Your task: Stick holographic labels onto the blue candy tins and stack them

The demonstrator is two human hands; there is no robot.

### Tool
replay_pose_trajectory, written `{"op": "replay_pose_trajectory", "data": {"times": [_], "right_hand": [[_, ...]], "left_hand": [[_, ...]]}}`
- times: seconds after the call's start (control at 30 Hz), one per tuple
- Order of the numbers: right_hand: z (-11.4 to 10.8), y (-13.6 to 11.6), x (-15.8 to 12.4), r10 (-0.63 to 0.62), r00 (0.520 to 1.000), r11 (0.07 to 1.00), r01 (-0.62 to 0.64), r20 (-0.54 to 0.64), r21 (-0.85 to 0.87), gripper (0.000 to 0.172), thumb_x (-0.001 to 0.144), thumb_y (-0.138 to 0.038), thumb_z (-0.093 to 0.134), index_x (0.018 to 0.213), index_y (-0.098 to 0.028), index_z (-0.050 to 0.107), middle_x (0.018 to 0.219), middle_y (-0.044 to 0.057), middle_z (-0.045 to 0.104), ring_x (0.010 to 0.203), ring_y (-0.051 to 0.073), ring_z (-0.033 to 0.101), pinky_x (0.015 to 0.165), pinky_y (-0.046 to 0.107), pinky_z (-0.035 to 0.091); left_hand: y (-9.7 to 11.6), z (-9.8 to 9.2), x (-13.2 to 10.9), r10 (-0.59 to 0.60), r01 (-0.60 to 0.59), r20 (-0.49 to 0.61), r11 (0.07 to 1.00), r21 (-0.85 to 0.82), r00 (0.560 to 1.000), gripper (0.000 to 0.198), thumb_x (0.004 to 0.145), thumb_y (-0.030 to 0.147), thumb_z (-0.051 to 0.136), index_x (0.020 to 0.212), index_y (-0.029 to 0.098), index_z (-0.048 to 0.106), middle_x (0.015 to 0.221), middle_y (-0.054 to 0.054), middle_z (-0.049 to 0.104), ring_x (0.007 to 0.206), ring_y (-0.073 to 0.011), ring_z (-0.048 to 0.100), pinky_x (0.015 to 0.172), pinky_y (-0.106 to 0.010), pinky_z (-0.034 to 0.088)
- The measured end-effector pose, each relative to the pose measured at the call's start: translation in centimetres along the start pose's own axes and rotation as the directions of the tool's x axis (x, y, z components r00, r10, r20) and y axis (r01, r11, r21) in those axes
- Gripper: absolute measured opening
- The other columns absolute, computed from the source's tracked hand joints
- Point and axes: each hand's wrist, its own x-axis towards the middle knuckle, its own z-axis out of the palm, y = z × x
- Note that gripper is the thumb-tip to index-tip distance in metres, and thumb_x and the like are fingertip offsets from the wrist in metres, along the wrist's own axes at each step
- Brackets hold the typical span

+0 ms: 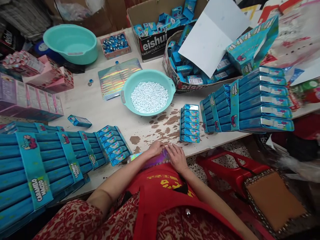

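Note:
My left hand (155, 148) and my right hand (177, 156) rest side by side at the near table edge. Both press their curled fingers on a shiny holographic sheet (152, 161) that lies flat there. Just beyond the hands stands a row of small blue candy boxes (190, 123). A teal bowl (127, 87) filled with white pellets (149, 96) sits further back in the middle of the table. To my left, several blue boxes (113, 145) lean in a fanned row.
Stacks of blue display cartons stand at left (37, 173) and at right (262, 100). Cardboard boxes (152, 43) of blue packs sit at the back, with an empty teal basin (71, 43) and holographic sheets (117, 76). A red stool (232, 170) is under the table at right.

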Motion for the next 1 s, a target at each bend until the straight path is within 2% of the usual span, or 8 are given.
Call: {"op": "replay_pose_trajectory", "data": {"times": [0.1, 0.23, 0.33, 0.5, 0.57, 0.63, 0.77, 1.0], "right_hand": [[-0.3, 0.4, 0.8, 0.005, 0.998, 0.999, -0.003, -0.059, 0.046, 0.018, 0.089, -0.019, 0.051, 0.101, -0.017, 0.064, 0.109, 0.009, 0.065, 0.105, 0.023, 0.049, 0.090, 0.036, 0.034], [-2.4, 1.1, 1.3, -0.009, 0.999, 0.993, 0.003, 0.047, 0.122, 0.018, 0.090, -0.021, 0.050, 0.078, -0.019, 0.063, 0.076, 0.005, 0.063, 0.081, 0.020, 0.052, 0.075, 0.032, 0.037], [-5.1, 1.6, 0.9, 0.157, 0.985, 0.943, -0.171, 0.070, 0.287, 0.022, 0.092, -0.027, 0.048, 0.076, -0.019, 0.061, 0.071, 0.004, 0.061, 0.073, 0.018, 0.052, 0.068, 0.030, 0.038], [-8.8, 2.5, 0.8, 0.629, 0.761, 0.526, -0.569, 0.162, 0.632, 0.024, 0.085, -0.040, 0.054, 0.077, -0.019, 0.060, 0.073, 0.002, 0.064, 0.067, 0.017, 0.058, 0.065, 0.027, 0.044], [-9.3, 2.8, 1.1, 0.691, 0.690, 0.393, -0.610, 0.216, 0.689, 0.026, 0.082, -0.044, 0.056, 0.076, -0.019, 0.060, 0.071, 0.002, 0.065, 0.065, 0.017, 0.058, 0.064, 0.027, 0.045], [-9.2, 3.0, 1.3, 0.729, 0.645, 0.318, -0.617, 0.230, 0.720, 0.027, 0.078, -0.046, 0.058, 0.074, -0.018, 0.060, 0.070, 0.002, 0.065, 0.065, 0.017, 0.058, 0.063, 0.027, 0.044], [-7.8, 3.8, 1.4, 0.810, 0.557, 0.265, -0.626, 0.183, 0.733, 0.030, 0.075, -0.049, 0.059, 0.075, -0.018, 0.062, 0.070, 0.002, 0.062, 0.066, 0.017, 0.056, 0.067, 0.030, 0.044], [-5.2, 5.9, 2.3, 0.904, 0.400, 0.405, -0.684, -0.152, 0.607, 0.034, 0.071, -0.052, 0.060, 0.072, -0.018, 0.068, 0.094, 0.009, 0.051, 0.098, 0.025, 0.051, 0.090, 0.042, 0.039]], "left_hand": [[0.0, -0.1, 0.2, 0.001, -0.001, 0.004, 1.000, -0.006, 1.000, 0.024, 0.082, 0.023, 0.047, 0.084, 0.013, 0.070, 0.072, -0.003, 0.066, 0.068, -0.0145, 0.056, 0.061, -0.022, 0.036], [0.0, -0.1, 0.3, -0.022, 0.022, -0.010, 1.000, -0.003, 1.000, 0.024, 0.082, 0.022, 0.047, 0.083, 0.014, 0.070, 0.076, -0.004, 0.068, 0.074, -0.0168, 0.059, 0.064, -0.023, 0.039], [0.3, -0.4, 0.0, -0.047, 0.047, -0.032, 0.999, 0.004, 0.998, 0.026, 0.082, 0.020, 0.045, 0.088, 0.015, 0.069, 0.084, -0.007, 0.069, 0.081, -0.0199, 0.060, 0.070, -0.026, 0.042], [2.6, -1.1, -1.2, 0.208, -0.299, -0.267, 0.880, -0.368, 0.941, 0.038, 0.089, 0.035, 0.041, 0.119, 0.019, 0.055, 0.122, -0.008, 0.059, 0.110, -0.0200, 0.053, 0.092, -0.031, 0.040], [3.9, -0.9, -1.3, 0.332, -0.413, -0.245, 0.748, -0.519, 0.911, 0.045, 0.080, 0.039, 0.055, 0.120, 0.020, 0.053, 0.123, -0.008, 0.058, 0.110, -0.0200, 0.053, 0.090, -0.031, 0.042], [5.0, -0.4, -0.9, 0.372, -0.365, -0.120, 0.709, -0.603, 0.920, 0.041, 0.070, 0.038, 0.065, 0.105, 0.017, 0.059, 0.103, -0.006, 0.065, 0.092, -0.0182, 0.059, 0.077, -0.028, 0.046], [6.1, 0.2, 0.7, 0.286, -0.199, 0.029, 0.732, -0.651, 0.958, 0.023, 0.074, 0.037, 0.056, 0.070, 0.015, 0.054, 0.055, 0.004, 0.050, 0.053, -0.0096, 0.048, 0.053, -0.022, 0.037], [7.3, -1.4, 2.8, 0.332, -0.350, -0.132, 0.776, -0.525, 0.934, 0.018, 0.078, 0.030, 0.050, 0.091, 0.018, 0.050, 0.054, 0.007, 0.047, 0.051, -0.0101, 0.045, 0.051, -0.021, 0.033]]}}
